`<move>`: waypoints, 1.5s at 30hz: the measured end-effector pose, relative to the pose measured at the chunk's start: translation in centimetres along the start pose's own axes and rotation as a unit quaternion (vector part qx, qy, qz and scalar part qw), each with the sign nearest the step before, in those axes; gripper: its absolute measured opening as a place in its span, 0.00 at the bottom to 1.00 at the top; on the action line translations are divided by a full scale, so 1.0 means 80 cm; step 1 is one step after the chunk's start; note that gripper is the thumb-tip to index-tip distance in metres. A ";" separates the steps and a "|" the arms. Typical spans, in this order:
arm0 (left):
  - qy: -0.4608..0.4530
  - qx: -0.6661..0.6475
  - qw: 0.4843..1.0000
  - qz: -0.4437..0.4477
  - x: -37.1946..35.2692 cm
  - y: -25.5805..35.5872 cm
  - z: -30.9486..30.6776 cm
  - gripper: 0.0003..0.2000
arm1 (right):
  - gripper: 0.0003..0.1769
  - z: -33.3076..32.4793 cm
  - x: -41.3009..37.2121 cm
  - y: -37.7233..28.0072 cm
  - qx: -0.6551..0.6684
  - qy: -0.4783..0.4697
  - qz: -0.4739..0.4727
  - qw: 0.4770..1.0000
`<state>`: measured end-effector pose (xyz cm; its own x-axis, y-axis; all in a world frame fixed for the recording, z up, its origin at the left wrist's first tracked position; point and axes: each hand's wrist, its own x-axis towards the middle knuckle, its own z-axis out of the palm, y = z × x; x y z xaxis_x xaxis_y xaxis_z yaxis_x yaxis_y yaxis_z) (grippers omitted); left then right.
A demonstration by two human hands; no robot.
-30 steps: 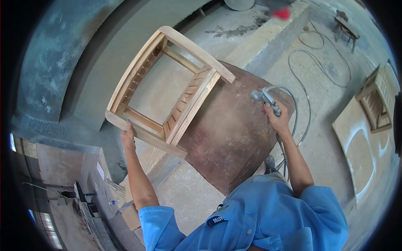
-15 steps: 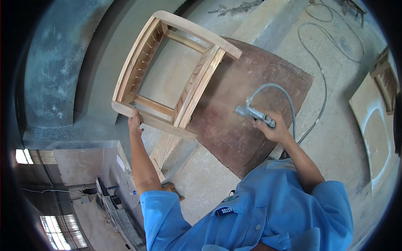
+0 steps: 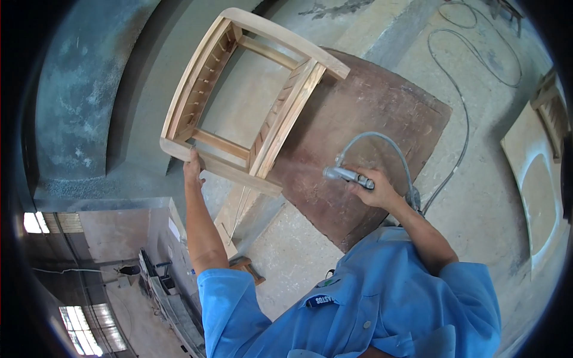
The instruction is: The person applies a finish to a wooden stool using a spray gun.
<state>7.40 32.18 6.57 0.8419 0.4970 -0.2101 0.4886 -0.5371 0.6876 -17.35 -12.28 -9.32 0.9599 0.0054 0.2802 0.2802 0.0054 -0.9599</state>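
Observation:
My left hand (image 3: 193, 169) grips the near rail of a bare wooden chair frame (image 3: 236, 173) with slatted sides, fingers partly hidden by the wood. The frame is tilted above the floor. To its right, my right hand (image 3: 378, 190) is wrapped round the handle of a metal spray gun (image 3: 342, 173). Its nozzle points left toward the frame, apart from it, and a faint pale mist leaves it. A grey hose (image 3: 382, 136) loops up from the gun and back past my right wrist.
A reddish-brown sheet (image 3: 382, 107) lies under the frame and gun. The hose's long run (image 3: 456, 101) curls over the concrete floor on the right. Another wooden piece (image 3: 528, 161) with a slatted part stands at far right. A curved grey wall (image 3: 80, 95) rises at left.
The spray gun has moved left and slightly down, closer to the frame, and mist now shows at its nozzle. The frame stays in my left hand, with a slight shift.

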 end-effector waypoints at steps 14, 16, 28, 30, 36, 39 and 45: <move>0.000 -0.014 1.000 0.011 0.025 -0.011 -0.002 0.47 | 0.26 -0.129 0.019 0.035 -0.127 0.297 -0.004 0.946; 0.002 -0.013 1.000 0.011 0.023 -0.010 -0.002 0.46 | 0.24 -0.124 0.022 0.035 -0.165 0.291 -0.023 0.942; 0.038 -0.064 0.990 0.119 -0.019 -0.012 0.014 0.35 | 0.25 -0.072 0.087 -0.055 -0.218 0.090 -0.062 0.970; 0.045 -0.088 0.986 0.135 -0.027 -0.016 0.017 0.34 | 0.25 -0.076 0.137 -0.071 -0.266 0.087 -0.112 0.954; 0.060 -0.114 0.975 0.183 -0.052 -0.026 0.024 0.33 | 0.24 -0.053 0.302 -0.075 -0.378 0.026 -0.118 0.918; 0.063 -0.115 0.976 0.175 -0.072 -0.019 0.026 0.34 | 0.25 -0.040 0.366 -0.077 -0.363 0.021 -0.110 0.925; 0.229 0.050 0.925 0.300 -0.073 -0.012 0.015 0.39 | 0.25 -0.030 0.413 -0.076 -0.363 0.042 -0.142 0.920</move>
<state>2.32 28.97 6.29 0.7944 0.3133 0.5203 0.0027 -0.8585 0.5129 12.66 -14.54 5.77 0.8365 0.0299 0.5472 0.4207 -0.6749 -0.6063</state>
